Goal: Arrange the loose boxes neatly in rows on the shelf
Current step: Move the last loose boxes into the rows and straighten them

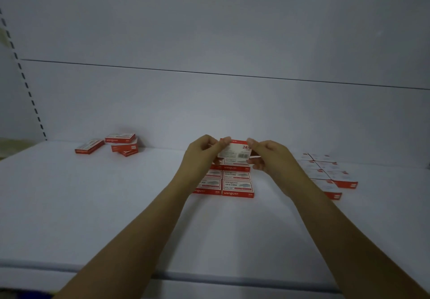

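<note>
Together, left hand (202,152) and right hand (268,157) pinch one box (237,151); four lie loose.

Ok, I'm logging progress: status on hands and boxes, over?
Left hand and right hand pinch one staple box over the centre rows. Loose pile sits far left. Nothing in the way.

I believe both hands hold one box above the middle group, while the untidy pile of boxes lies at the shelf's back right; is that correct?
Not quite: the head view shows the untidy pile at the back left of the shelf, not right. The left hand and right hand do hold one box above the middle group.
</note>
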Motion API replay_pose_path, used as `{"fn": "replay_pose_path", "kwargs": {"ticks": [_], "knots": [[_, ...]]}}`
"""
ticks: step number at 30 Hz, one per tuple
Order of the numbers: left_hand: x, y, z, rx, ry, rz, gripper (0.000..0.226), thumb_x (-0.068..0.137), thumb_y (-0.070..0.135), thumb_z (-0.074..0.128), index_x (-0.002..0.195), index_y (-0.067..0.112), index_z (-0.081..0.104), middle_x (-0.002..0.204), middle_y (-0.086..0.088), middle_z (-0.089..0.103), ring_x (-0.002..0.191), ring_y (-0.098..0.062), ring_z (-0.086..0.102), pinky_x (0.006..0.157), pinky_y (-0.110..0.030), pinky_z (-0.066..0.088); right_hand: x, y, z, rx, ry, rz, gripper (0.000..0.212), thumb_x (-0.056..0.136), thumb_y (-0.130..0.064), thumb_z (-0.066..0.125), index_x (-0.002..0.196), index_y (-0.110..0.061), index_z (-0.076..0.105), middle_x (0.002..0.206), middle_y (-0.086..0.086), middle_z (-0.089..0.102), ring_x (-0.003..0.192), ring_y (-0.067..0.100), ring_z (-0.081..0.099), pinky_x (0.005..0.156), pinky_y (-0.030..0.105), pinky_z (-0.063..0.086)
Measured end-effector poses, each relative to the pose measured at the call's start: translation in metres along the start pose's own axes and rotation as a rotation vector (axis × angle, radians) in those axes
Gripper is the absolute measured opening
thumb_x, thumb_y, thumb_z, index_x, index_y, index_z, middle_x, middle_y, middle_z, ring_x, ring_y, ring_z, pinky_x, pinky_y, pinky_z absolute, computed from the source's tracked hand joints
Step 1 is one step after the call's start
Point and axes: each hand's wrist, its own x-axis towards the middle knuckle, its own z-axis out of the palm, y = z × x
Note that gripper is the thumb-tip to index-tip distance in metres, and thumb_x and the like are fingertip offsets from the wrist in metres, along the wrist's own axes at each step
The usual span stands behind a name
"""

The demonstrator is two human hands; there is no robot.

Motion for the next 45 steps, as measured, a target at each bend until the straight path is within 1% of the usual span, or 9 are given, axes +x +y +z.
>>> {"fn": "replay_pose_path", "kwargs": {"ticks": [5, 11, 17, 21, 24, 28, 34, 42, 45], "knots": [[0.018, -0.010, 0.000, 0.010, -0.003, -0.156, 0.041, 0.085, 0.058, 0.052, 0.077, 0.019, 0.059, 0.070, 0.001, 0.066, 0.061, -0.012, 0.060, 0.065, -0.026, 0.051, 0.013, -0.002, 0.009, 0.073, -0.098, 0.135, 0.037, 0.089, -0.034, 0.058, 0.103, 0.000, 0.064, 0.092, 0.012, 0.072, 0.082, 0.027, 0.066, 0.084, 0.037, 0.056], [0.036, -0.017, -0.005, -0.109, -0.016, -0.294, 0.038, 0.089, 0.051, 0.050, 0.084, 0.015, 0.060, 0.061, 0.003, 0.059, 0.058, -0.013, 0.055, 0.060, -0.027, 0.044, 0.036, -0.005, 0.019, 0.071, -0.106, 0.120, 0.039, 0.087, -0.034, 0.060, 0.100, 0.002, 0.066, 0.091, 0.016, 0.071, 0.072, 0.020, 0.061, 0.080, 0.034, 0.053], [0.040, -0.023, -0.015, -0.240, -0.085, -0.290, 0.031, 0.087, 0.042, 0.057, 0.093, 0.012, 0.059, 0.066, 0.001, 0.065, 0.062, -0.014, 0.059, 0.055, -0.023, 0.048, 0.044, 0.006, 0.022, -0.054, -0.091, 0.055, 0.040, 0.086, -0.044, 0.059, 0.099, -0.006, 0.063, 0.092, 0.008, 0.072, 0.083, 0.019, 0.068, 0.086, 0.039, 0.055], [0.039, -0.022, -0.018, -0.308, -0.205, -0.253, 0.025, 0.085, 0.029, 0.063, 0.096, 0.007, 0.060, 0.091, -0.010, 0.071, 0.076, -0.021, 0.068, 0.063, -0.025, 0.052, 0.035, -0.007, 0.020, -0.086, 0.028, -0.122, 0.034, 0.083, -0.042, 0.062, 0.101, -0.013, 0.062, 0.098, 0.000, 0.070, 0.087, 0.014, 0.068, 0.084, 0.032, 0.055], [0.036, -0.022, -0.023, -0.370, -0.317, -0.204, 0.042, 0.073, 0.019, 0.074, 0.109, 0.004, 0.059, 0.106, -0.014, 0.069, 0.095, -0.030, 0.068, 0.080, -0.035, 0.056, 0.025, -0.017, 0.020, -0.110, 0.094, -0.312, 0.027, 0.081, -0.030, 0.069, 0.105, -0.020, 0.062, 0.102, -0.008, 0.067, 0.094, 0.004, 0.063, 0.080, 0.019, 0.051], [0.033, -0.026, -0.020, -0.278, -0.300, -0.134, 0.041, 0.073, 0.008, 0.074, 0.111, 0.012, 0.061, 0.106, -0.009, 0.070, 0.093, -0.032, 0.068, 0.087, -0.050, 0.053, 0.013, -0.019, 0.030, -0.284, 0.011, -0.535, 0.034, 0.079, -0.022, 0.071, 0.112, -0.023, 0.061, 0.110, -0.010, 0.061, 0.099, 0.003, 0.061, 0.086, 0.016, 0.050], [0.029, -0.031, -0.017, -0.228, -0.217, -0.096, 0.035, 0.075, 0.012, 0.073, 0.108, 0.015, 0.060, 0.103, -0.009, 0.071, 0.090, -0.034, 0.069, 0.087, -0.053, 0.052, 0.009, -0.011, 0.043, -0.516, -0.043, -0.755, 0.038, 0.081, -0.020, 0.071, 0.117, -0.017, 0.062, 0.115, -0.009, 0.059, 0.104, 0.003, 0.056, 0.096, 0.021, 0.047], [0.029, -0.024, -0.017, -0.119, -0.034, -0.032, 0.045, 0.071, 0.003, 0.076, 0.108, 0.020, 0.058, 0.107, 0.003, 0.069, 0.089, -0.013, 0.069, 0.071, -0.026, 0.056, 0.012, -0.013, 0.030, -0.483, -0.015, -0.625, 0.039, 0.082, -0.013, 0.068, 0.120, -0.018, 0.056, 0.118, -0.004, 0.059, 0.102, 0.000, 0.054, 0.085, 0.002, 0.042], [0.028, -0.018, -0.018, -0.028, 0.057, 0.076, 0.046, 0.072, 0.007, 0.077, 0.110, 0.023, 0.057, 0.105, 0.010, 0.067, 0.089, -0.005, 0.066, 0.067, -0.013, 0.054, 0.015, -0.011, 0.021, -0.398, -0.011, -0.480, 0.039, 0.081, -0.015, 0.069, 0.115, -0.023, 0.052, 0.118, -0.007, 0.061, 0.102, 0.001, 0.056, 0.083, 0.008, 0.045]]}}
